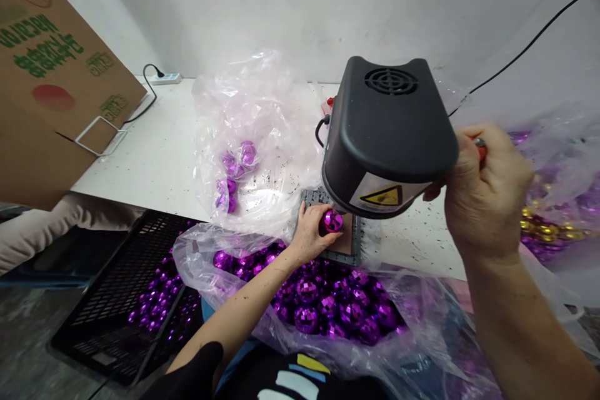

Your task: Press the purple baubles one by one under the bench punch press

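Note:
My left hand is closed on a shiny purple mirror-ball bauble, fingertips round its sides. It holds the bauble over a small board on a grey base plate, just below the front of a black machine. The machine has a round vent on top and a yellow warning label. My right hand is wrapped round a handle with a red part at the machine's right side. In front of me lies an open clear plastic bag full of purple mirror-ball baubles.
Another clear bag on the white table holds several purple baubles. A cardboard box stands left, near a power strip. A black crate with small purple balls sits lower left. Purple and gold baubles lie right.

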Demonstrator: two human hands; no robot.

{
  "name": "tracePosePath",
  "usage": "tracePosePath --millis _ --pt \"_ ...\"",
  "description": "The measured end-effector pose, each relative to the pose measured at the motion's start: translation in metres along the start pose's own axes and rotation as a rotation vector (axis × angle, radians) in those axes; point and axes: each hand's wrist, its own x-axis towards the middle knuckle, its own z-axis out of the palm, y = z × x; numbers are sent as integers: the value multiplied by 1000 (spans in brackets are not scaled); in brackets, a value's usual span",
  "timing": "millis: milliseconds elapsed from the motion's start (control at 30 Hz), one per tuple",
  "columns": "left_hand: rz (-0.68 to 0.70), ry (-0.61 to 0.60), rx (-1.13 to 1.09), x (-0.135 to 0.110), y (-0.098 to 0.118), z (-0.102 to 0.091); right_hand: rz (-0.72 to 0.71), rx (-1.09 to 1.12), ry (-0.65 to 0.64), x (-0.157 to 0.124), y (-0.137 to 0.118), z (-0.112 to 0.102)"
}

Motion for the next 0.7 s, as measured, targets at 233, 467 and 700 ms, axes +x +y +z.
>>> tracePosePath --millis 233,467,700 --pt "-13 -69 -53 -4 -3 -1 -68 -68 50 -10 5 -3" --pt "-29 -118 -118 -2 2 -5 -417 -112 76 -65 21 -12" --pt "-40 -107 -142 -1 3 -5 -442 -331 -67 -102 35 -12"
